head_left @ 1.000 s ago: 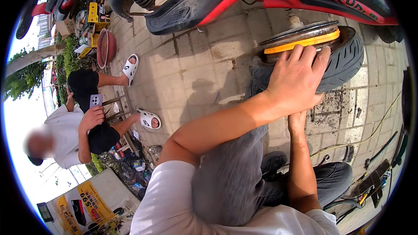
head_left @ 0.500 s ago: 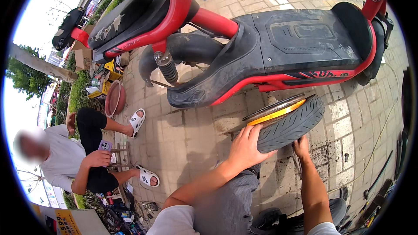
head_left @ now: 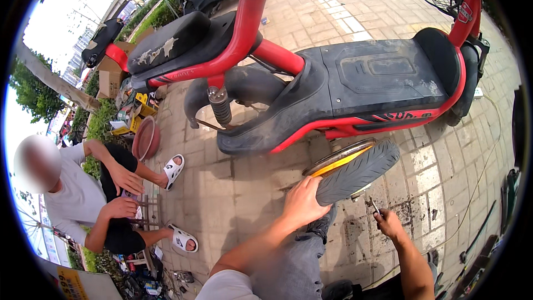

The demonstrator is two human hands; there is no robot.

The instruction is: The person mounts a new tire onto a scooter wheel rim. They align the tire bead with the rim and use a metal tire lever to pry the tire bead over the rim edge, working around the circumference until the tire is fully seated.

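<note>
My left hand [head_left: 302, 200] grips the side of a black tyre [head_left: 361, 172], which is on a wheel with a yellow rim [head_left: 341, 160]. The wheel leans beside a red-and-black electric scooter [head_left: 383, 75], which lies on its side or stands tilted; I cannot tell which. My right hand [head_left: 390, 224] is closed on a slim metal tool [head_left: 376, 209], just below the tyre and apart from it.
A person [head_left: 78, 189] in white slides sits at the left. Behind are a reddish basin [head_left: 146, 138], cardboard boxes [head_left: 111, 80] and scattered parts [head_left: 147, 278]. A cable [head_left: 483, 172] and dark tools [head_left: 476, 247] lie on the paving at the right.
The view has tilted up, showing more scooter. My right hand has moved down from the tyre, and its metal tool now shows. The other person's free hand has come toward their phone.
</note>
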